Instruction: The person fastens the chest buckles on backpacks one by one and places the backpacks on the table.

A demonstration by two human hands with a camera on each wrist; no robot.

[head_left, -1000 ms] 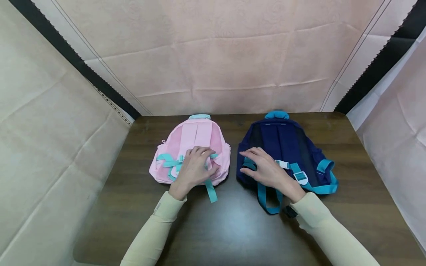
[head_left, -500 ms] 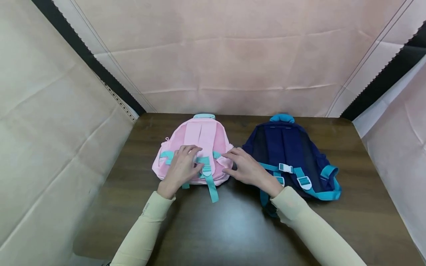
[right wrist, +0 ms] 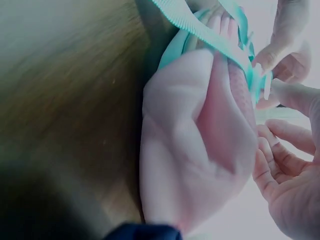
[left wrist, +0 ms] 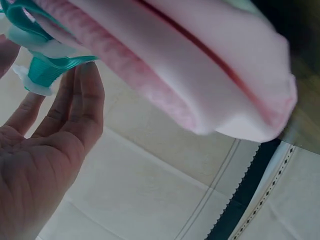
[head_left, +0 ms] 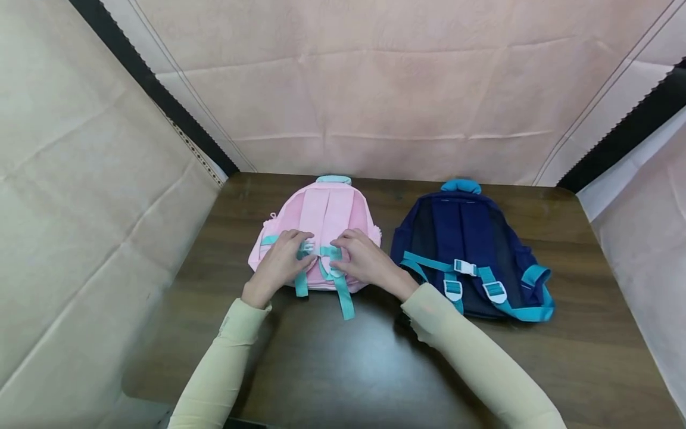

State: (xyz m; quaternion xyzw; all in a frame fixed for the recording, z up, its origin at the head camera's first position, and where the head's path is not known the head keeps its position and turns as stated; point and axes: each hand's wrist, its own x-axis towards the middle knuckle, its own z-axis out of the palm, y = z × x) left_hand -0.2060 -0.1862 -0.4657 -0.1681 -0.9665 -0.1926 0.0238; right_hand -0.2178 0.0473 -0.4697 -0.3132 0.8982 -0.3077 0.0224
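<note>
A small pink backpack [head_left: 325,208] lies on the table with its shoulder-strap side up. My left hand [head_left: 276,265] pinches a white, pronged strap buckle [head_left: 308,245] between thumb and fingers. Facing it, my right hand [head_left: 370,262] pinches the other end of the turquoise chest strap [head_left: 329,252], a short gap away. In the left wrist view, a turquoise strap [left wrist: 47,72] with white plastic parts lies at the left fingertips. Both hands meet around the strap hardware in the right wrist view, beside the bag's pink side [right wrist: 185,140]. The fingers partly hide the buckle.
A navy backpack [head_left: 461,220] with blue straps lies to the right, its white chest buckle [head_left: 464,267] joined. Loose turquoise strap ends [head_left: 345,301] hang over the pink bag's near edge. Pale cloth walls [head_left: 343,107] enclose the brown table [head_left: 332,369].
My right hand has moved left from the navy backpack to the pink one's chest strap. My left hand has shifted slightly left to the buckle. The view has turned a little.
</note>
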